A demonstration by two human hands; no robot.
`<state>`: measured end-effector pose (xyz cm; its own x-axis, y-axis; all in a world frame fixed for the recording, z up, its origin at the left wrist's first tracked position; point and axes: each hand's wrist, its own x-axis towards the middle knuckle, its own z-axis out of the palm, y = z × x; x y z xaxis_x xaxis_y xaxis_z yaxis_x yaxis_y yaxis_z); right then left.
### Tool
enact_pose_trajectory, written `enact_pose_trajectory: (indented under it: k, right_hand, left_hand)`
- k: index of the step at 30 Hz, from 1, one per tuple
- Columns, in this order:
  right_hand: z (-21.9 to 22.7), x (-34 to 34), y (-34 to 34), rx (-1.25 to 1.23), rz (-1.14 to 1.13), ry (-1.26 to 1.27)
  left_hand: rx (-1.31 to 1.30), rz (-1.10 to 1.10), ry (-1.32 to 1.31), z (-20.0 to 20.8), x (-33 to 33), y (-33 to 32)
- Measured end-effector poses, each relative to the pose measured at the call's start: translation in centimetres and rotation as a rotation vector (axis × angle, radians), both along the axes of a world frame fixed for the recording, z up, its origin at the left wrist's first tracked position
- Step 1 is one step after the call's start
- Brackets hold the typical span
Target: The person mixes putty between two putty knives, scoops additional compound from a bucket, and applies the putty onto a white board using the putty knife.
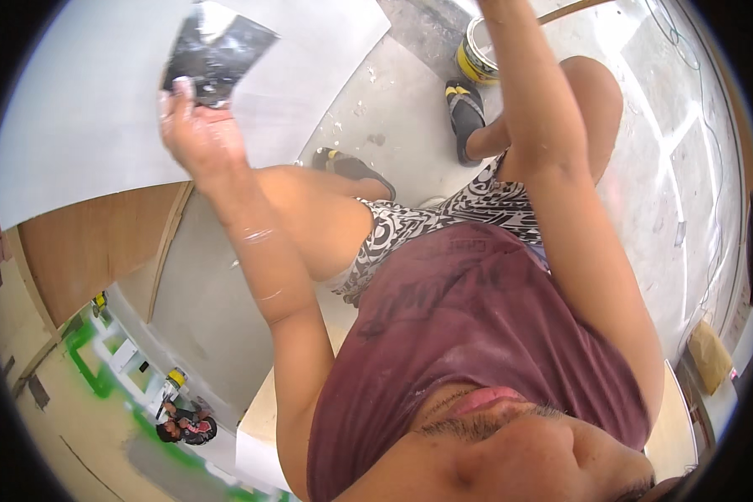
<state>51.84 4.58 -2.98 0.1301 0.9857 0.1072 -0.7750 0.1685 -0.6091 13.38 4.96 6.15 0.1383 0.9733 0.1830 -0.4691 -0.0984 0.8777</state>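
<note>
My left hand [199, 134] is raised in front of a large white panel [84, 117], its fingers closed on the lower edge of a black putty spreader [217, 60]. The spreader is a flat, dark, roughly square sheet with white paste smeared on its upper part. White smears also mark my fingertips and left forearm. Whether the spreader touches the panel, I cannot tell. My right arm reaches up past the top edge of the picture, so the right hand is out of sight. Beside that forearm stands a yellow and black bucket [475, 63] with a white rim.
My sandalled feet rest on a grey floor [393, 100] spotted with white drips. A thin cable [715, 192] runs along the right. A brown paper bag or packet [708, 358] sits at the far right. Brown wooden boards [100, 243] stand below the panel. Another person [188, 424] is at lower left.
</note>
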Motion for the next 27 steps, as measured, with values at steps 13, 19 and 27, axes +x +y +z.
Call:
enact_pose_trajectory:
  k: [13, 19, 27]
  right_hand:
    - [-34.8, -11.9, -2.3, -0.888, -0.22, 0.218]
    - [-37.8, -15.1, 0.3, -0.886, -0.211, 0.315]
    - [-36.4, -16.8, 2.1, -0.962, -0.269, 0.295]
  left_hand:
    - [-0.21, 0.241, -0.081, -2.9, -2.1, 1.5]
    - [-0.274, 0.305, -0.041, -1.9, -2.4, 3.0]
    - [-0.25, 0.312, -0.018, -1.9, -0.8, 3.2]
